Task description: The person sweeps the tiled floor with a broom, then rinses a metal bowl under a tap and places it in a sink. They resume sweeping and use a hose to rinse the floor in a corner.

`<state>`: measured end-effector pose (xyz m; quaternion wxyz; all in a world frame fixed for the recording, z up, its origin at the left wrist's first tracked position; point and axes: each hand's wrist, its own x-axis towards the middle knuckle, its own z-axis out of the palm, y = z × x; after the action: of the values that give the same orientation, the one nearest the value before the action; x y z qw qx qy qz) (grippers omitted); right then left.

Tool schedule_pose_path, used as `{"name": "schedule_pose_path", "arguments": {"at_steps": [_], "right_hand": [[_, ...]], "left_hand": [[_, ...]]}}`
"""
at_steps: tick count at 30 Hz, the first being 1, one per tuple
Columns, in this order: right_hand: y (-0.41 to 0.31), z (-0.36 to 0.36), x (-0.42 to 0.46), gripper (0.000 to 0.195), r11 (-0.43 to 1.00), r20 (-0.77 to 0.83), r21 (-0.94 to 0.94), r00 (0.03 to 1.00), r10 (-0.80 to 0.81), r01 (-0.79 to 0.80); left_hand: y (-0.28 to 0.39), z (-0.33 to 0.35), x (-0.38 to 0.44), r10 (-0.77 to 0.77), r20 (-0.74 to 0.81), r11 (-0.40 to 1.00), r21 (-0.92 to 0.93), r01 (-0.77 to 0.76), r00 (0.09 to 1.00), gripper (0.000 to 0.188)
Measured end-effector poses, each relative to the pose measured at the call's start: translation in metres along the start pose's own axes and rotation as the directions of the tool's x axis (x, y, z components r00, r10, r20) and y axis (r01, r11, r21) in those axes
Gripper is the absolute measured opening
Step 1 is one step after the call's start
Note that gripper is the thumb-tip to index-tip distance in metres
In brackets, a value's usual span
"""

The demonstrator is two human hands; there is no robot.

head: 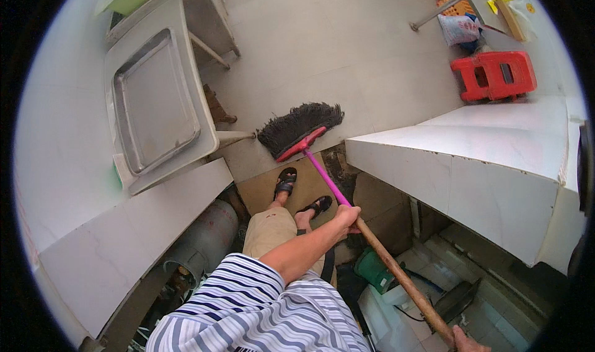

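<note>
A broom with dark bristles (pixel 302 125) rests on the tiled floor ahead of my feet, its red head tilted up to the right. Its handle runs down to the right, with a pink upper part (pixel 327 178) and a brown wooden shaft (pixel 402 277). My left hand (pixel 348 216) is closed around the handle where pink meets wood. Near the bottom right, my right hand (pixel 466 340) holds the far end of the shaft, partly cut off by the picture's edge.
White tiled counters (pixel 458 184) flank a narrow passage. At left, a table holds a metal tray (pixel 158 105); a gas cylinder (pixel 214 231) lies below the left counter. A red plastic stool (pixel 497 75) is at upper right. A green bucket (pixel 374 270) stands under the right counter.
</note>
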<state>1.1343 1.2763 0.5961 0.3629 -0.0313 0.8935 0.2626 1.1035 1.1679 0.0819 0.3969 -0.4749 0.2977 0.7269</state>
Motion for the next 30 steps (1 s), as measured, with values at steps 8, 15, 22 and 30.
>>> {"name": "schedule_pose_path", "arguments": {"at_steps": [8, 15, 22, 30], "right_hand": [[0.007, -0.019, 0.020, 0.048, 0.970, -0.079, 0.095, 0.973, -0.216, 0.223], [-0.008, 0.071, -0.014, 0.038, 0.938, -0.041, 0.118, 0.945, -0.324, 0.327], [0.039, 0.227, -0.081, 0.039, 0.939, -0.012, 0.280, 0.979, -0.206, 0.201], [0.090, 0.269, -0.141, 0.038, 0.951, -0.046, 0.310, 0.999, 0.009, 0.006]], "left_hand": [[-0.032, -0.074, -0.032, 0.050, -0.093, 0.988, -0.143, -0.063, 0.994, 0.024], [-0.100, -0.134, -0.037, 0.040, -0.216, 0.996, -0.069, -0.057, 0.975, 0.020], [-0.192, -0.086, 0.013, 0.067, -0.268, 0.995, 0.085, -0.046, 0.961, 0.019], [-0.300, 0.004, 0.010, -0.010, -0.119, 0.974, 0.225, 0.037, 0.993, 0.024]]}}
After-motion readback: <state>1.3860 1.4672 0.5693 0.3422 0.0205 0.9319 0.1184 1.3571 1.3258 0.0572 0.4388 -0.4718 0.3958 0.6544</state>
